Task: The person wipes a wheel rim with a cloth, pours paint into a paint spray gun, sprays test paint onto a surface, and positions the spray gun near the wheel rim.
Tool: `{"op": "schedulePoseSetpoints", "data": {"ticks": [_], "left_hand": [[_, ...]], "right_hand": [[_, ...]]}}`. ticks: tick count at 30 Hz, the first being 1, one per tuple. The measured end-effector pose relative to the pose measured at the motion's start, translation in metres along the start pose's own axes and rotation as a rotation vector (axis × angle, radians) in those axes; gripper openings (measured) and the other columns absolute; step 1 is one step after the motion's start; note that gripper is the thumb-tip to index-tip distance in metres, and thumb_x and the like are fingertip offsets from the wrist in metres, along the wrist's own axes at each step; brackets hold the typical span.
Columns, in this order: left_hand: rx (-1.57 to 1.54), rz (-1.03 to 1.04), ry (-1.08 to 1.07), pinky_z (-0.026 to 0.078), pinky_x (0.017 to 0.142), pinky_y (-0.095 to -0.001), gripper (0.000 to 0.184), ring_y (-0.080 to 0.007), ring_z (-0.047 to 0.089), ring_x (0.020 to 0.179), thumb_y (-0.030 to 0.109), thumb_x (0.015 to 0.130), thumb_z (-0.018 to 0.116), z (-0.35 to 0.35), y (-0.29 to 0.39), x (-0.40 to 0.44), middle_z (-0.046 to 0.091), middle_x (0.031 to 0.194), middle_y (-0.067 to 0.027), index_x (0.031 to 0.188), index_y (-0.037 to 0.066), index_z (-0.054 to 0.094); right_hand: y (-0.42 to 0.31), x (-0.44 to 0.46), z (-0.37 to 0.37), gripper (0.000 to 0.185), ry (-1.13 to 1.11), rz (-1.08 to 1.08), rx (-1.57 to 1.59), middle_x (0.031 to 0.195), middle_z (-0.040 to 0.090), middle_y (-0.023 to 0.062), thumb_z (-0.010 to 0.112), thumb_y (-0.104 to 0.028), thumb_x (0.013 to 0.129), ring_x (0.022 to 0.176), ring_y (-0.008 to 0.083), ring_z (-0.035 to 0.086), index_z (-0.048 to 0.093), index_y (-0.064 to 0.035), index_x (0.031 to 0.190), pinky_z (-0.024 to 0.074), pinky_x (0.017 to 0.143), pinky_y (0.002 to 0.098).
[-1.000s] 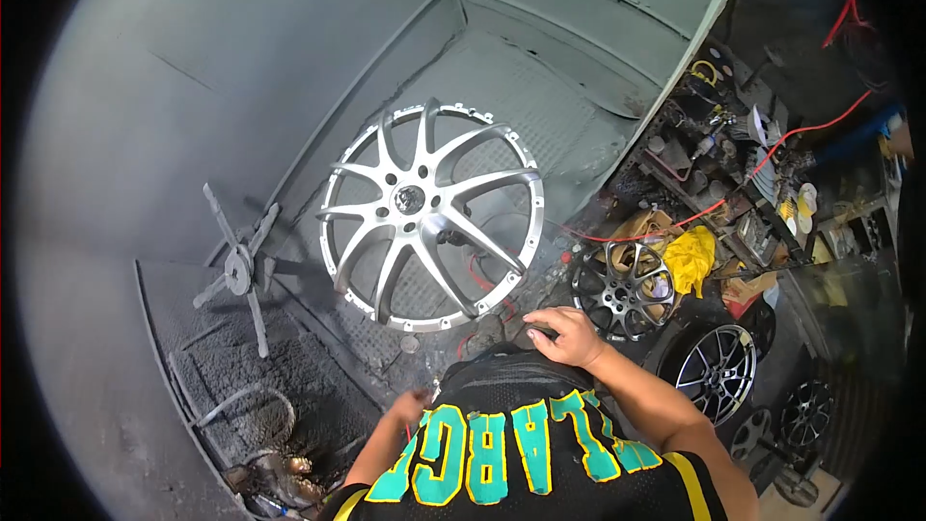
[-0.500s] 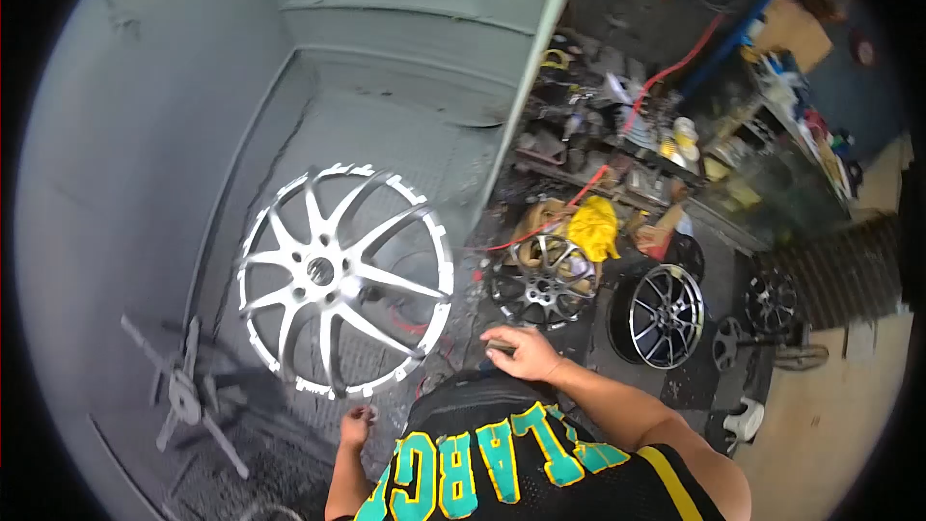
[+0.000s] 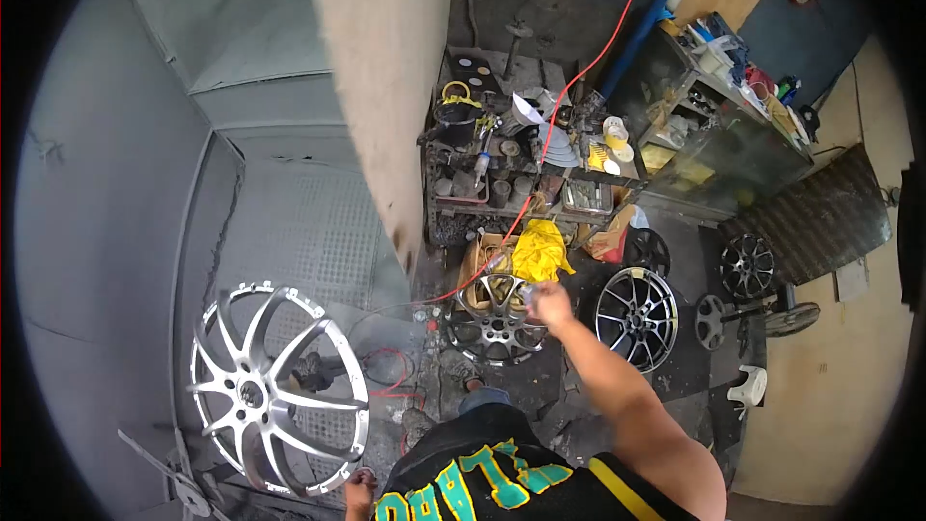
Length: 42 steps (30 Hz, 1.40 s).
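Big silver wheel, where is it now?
In the head view, the big silver wheel is at the lower left, beside the grey metal stand, with the left hand by its lower right rim.

Workshop: silver wheel rim (image 3: 253, 395), black rims (image 3: 638, 320), red hose (image 3: 528, 203), cluttered shelving (image 3: 431, 195).

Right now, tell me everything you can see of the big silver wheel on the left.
The big silver wheel looks metallic, with curving spokes, bolt holes around a dark centre cap, and small notches along its thin rim. It faces the camera at a slant, before a grey wall. The left hand is at its lower rim; whether they touch is unclear. What supports it is hidden.
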<state>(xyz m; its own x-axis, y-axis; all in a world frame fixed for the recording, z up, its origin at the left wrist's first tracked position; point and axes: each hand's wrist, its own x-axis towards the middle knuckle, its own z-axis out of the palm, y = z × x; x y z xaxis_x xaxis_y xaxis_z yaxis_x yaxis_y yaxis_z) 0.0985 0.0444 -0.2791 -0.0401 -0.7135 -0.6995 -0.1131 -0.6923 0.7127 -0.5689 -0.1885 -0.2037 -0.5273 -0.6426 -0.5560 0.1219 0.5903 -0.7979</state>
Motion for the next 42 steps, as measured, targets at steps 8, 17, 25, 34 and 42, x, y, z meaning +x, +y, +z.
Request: {"op": "schedulePoseSetpoints", "data": {"ticks": [8,17,25,34,42], "left_hand": [[0.268,-0.202,0.011,0.053,0.072,-0.0296,0.018,-0.0136,0.067,0.08,0.015,0.096,0.072,0.093,0.075,-0.007,0.074,0.093,-0.0072,0.11,0.002,0.071],[0.358,-0.175,-0.011,0.052,0.069,-0.0289,0.02,-0.0133,0.066,0.077,0.014,0.096,0.071,0.123,0.104,-0.005,0.072,0.091,-0.006,0.111,0.002,0.07],[0.487,-0.09,-0.123,0.051,0.067,-0.0283,0.021,-0.013,0.064,0.075,0.014,0.096,0.07,0.123,0.1,-0.005,0.071,0.09,-0.0049,0.112,0.001,0.068],[0.647,0.087,-0.313,0.05,0.064,-0.0275,0.022,-0.0126,0.063,0.073,0.014,0.096,0.069,0.127,0.09,-0.006,0.07,0.088,-0.0037,0.113,0.001,0.067],[0.876,0.136,-0.506,0.054,0.067,-0.03,0.028,-0.0149,0.066,0.075,0.012,0.094,0.068,0.155,0.067,0.057,0.071,0.089,-0.0077,0.118,0.0,0.065]], "right_hand": [[-0.035,0.278,-0.104,0.033,0.424,-0.194,0.384,0.089,0.064,0.005,0.076,-0.009,0.08,0.07,0.0237,0.061,0.064,-0.01,0.11,0.054,0.056,0.0394],[-0.173,0.272,-0.18,0.017,0.054,-0.095,0.676,0.077,0.059,-0.0002,0.079,-0.024,0.089,0.068,0.012,0.06,0.067,-0.0125,0.093,0.0526,0.061,0.0278],[0.074,0.089,-0.091,0.055,-0.239,-0.316,-1.037,0.106,0.074,0.0226,0.061,-0.055,0.09,0.097,0.0379,0.072,0.073,-0.0071,0.114,0.0561,0.086,0.0492],[0.325,-0.204,-0.126,0.044,-0.793,0.254,-0.979,0.11,0.073,0.0212,0.06,-0.045,0.091,0.101,0.0404,0.07,0.077,-0.0071,0.107,0.0538,0.086,0.0525],[0.31,-0.3,-0.246,0.049,0.066,0.205,-0.517,0.121,0.071,0.0197,0.068,-0.042,0.086,0.114,0.0375,0.067,0.072,-0.0047,0.118,0.0523,0.097,0.046]]}}
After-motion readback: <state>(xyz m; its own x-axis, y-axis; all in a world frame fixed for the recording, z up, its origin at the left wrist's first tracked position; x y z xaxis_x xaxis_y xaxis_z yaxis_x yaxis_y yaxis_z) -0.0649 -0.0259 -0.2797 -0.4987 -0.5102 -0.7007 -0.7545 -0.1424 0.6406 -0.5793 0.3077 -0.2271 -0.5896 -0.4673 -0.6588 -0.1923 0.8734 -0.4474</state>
